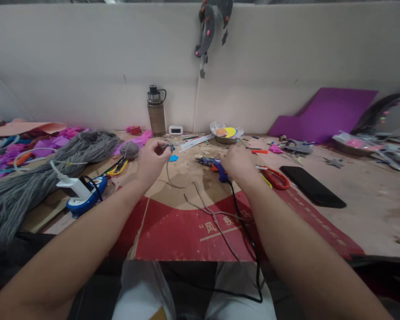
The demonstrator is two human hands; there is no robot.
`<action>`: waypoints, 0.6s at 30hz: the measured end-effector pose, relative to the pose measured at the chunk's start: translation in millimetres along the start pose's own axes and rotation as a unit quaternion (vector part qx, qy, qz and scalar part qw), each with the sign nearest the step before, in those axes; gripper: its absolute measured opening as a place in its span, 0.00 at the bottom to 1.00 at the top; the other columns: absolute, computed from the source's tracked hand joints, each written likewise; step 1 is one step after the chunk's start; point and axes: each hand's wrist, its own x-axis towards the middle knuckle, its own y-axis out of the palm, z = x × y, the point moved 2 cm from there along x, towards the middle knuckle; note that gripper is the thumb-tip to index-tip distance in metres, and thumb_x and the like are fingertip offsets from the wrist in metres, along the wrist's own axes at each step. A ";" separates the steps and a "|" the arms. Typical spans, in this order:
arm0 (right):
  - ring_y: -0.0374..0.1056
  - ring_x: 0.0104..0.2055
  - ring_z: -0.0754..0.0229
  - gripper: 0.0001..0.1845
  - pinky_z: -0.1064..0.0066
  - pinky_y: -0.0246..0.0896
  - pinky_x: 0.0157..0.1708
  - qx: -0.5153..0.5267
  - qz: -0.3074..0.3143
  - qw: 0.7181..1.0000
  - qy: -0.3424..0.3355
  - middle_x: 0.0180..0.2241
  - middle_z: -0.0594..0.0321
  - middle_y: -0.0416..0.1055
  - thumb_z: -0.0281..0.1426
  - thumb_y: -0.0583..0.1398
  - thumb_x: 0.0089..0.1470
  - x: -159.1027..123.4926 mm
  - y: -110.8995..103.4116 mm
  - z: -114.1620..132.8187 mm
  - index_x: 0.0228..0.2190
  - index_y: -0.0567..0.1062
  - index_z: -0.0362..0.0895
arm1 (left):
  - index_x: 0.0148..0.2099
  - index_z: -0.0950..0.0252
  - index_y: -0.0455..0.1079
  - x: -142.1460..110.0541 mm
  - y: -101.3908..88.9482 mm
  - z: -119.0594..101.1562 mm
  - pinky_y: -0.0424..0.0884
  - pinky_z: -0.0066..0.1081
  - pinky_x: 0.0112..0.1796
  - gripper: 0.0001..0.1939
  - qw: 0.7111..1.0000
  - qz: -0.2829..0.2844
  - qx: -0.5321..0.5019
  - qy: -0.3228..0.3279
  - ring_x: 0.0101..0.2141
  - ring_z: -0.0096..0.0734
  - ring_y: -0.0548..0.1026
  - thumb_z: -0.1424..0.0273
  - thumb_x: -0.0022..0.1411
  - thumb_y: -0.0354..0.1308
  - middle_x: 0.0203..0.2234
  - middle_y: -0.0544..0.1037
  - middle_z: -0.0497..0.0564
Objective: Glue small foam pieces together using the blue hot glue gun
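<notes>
My left hand [155, 159] is closed in a pinch on a small dark grey piece at the fingertips, too small to make out fully. A grey cord [168, 173] hangs from it to the cardboard. My right hand [239, 163] is curled over the rear of a blue glue gun [223, 173], whose nozzle end points left; part of its grip is hidden. From the gun a black cable [238, 209] runs down over the table edge. Between the hands lies a small blue star-shaped piece [174, 158]. Loose grey cords [213, 213] cross the red cardboard [173, 231].
Left are a grey yarn hank [83, 153], a yarn ball [130, 150], a yellow cutter [118, 167] and a blue power strip [86, 198]. A bottle [156, 115] stands behind. Right are red-handled scissors [276, 178], a phone [311, 186] and a purple sheet [326, 115].
</notes>
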 end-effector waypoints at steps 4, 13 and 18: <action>0.67 0.40 0.53 0.05 0.55 0.62 0.45 0.271 -0.014 0.959 -0.080 0.33 0.54 0.71 0.33 0.55 0.53 -17.1 5.2 34.0 0.28 0.65 0.45 | 0.30 0.64 0.71 -3.6 -0.6 -8.2 0.64 0.28 0.33 0.01 0.996 -0.014 0.068 0.061 0.28 0.28 0.68 0.74 0.52 0.59 0.26 0.72 0.47; 0.67 0.28 0.66 0.16 0.66 0.69 0.37 0.679 0.259 0.686 0.034 0.31 0.70 0.67 0.36 0.59 0.52 -60.6 25.7 100.0 0.38 0.56 0.49 | 0.31 0.62 0.72 -8.9 3.1 -17.9 0.65 0.29 0.35 0.03 0.993 -0.001 0.070 0.099 0.31 0.29 0.68 0.75 0.52 0.59 0.29 0.74 0.48; 0.60 0.27 0.66 0.14 0.70 0.63 0.30 0.569 0.141 0.809 -0.050 0.26 0.72 0.61 0.33 0.60 0.51 -52.0 23.4 87.6 0.37 0.60 0.48 | 0.32 0.64 0.72 -9.9 10.2 -9.8 0.64 0.27 0.32 0.03 0.999 0.034 -0.012 0.020 0.28 0.27 0.68 0.71 0.55 0.59 0.26 0.74 0.48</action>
